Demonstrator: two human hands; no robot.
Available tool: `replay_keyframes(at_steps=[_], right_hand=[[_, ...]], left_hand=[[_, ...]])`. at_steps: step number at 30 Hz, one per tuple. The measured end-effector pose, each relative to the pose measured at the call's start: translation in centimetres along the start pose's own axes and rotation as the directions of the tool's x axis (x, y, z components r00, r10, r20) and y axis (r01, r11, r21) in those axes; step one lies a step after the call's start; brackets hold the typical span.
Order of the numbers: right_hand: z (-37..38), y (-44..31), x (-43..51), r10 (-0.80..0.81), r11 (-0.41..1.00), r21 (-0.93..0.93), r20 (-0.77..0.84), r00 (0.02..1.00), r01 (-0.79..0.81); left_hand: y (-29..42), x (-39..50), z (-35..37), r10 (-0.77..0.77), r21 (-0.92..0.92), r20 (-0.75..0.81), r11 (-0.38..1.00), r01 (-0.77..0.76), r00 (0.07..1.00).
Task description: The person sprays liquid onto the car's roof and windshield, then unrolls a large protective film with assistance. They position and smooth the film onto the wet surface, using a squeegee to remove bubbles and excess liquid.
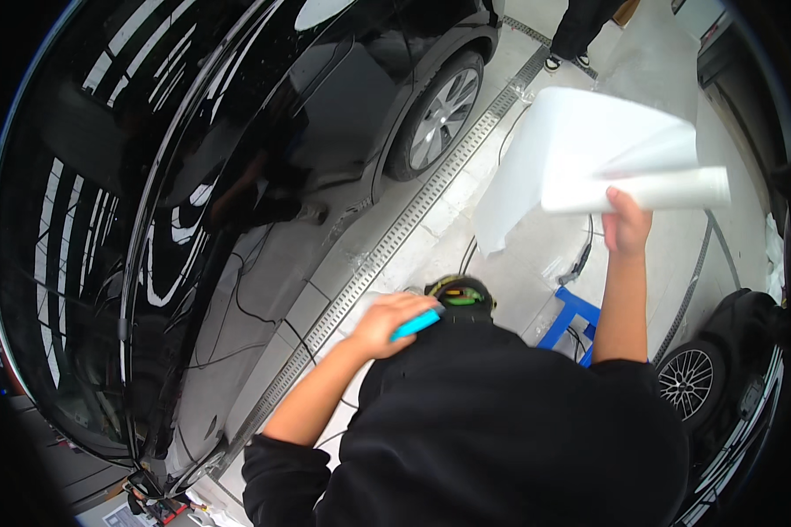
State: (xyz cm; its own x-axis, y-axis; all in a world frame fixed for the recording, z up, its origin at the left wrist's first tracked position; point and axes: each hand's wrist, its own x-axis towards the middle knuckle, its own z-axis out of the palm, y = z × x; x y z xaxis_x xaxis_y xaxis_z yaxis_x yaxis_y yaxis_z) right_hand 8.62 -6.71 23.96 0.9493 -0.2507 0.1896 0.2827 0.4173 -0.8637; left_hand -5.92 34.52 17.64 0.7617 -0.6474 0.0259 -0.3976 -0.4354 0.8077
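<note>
My left hand (381,323) grips a bright blue squeegee-like block (416,324) close to my waist. Beside it, a dark waist pouch (460,298) holds green and yellow-orange tools. Out to the right, my right hand (626,221) is closed around a white roll of film or sheeting (682,190), slightly blurred. A loose sheet (606,128) unfurls from the roll and hangs down over the floor. To my left stands a glossy black car (191,263), apart from both hands.
A slotted floor drain (382,257) runs alongside the car, crossed by black cables (296,339). A blue frame (567,323) stands at right, near a dark handheld tool (577,263). Another black car (732,369) is farther right. A person's legs (580,33) show at the top.
</note>
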Motion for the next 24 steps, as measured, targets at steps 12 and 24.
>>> replay_keyframes(at_steps=[12, 24], right_hand=[[-1.7, -3.4, -4.6, 0.144, 0.982, -0.116, -0.048, 0.988, -0.149], [9.8, -5.5, -12.0, 0.104, 0.995, -0.018, 0.129, 0.986, -0.102]], left_hand=[[-6.0, 6.8, 16.0, -0.251, 0.531, 0.733, 0.792, -0.302, 0.632], [-0.5, -0.2, 3.6, -0.127, 0.096, -0.031, 0.987, 0.129, 0.991]])
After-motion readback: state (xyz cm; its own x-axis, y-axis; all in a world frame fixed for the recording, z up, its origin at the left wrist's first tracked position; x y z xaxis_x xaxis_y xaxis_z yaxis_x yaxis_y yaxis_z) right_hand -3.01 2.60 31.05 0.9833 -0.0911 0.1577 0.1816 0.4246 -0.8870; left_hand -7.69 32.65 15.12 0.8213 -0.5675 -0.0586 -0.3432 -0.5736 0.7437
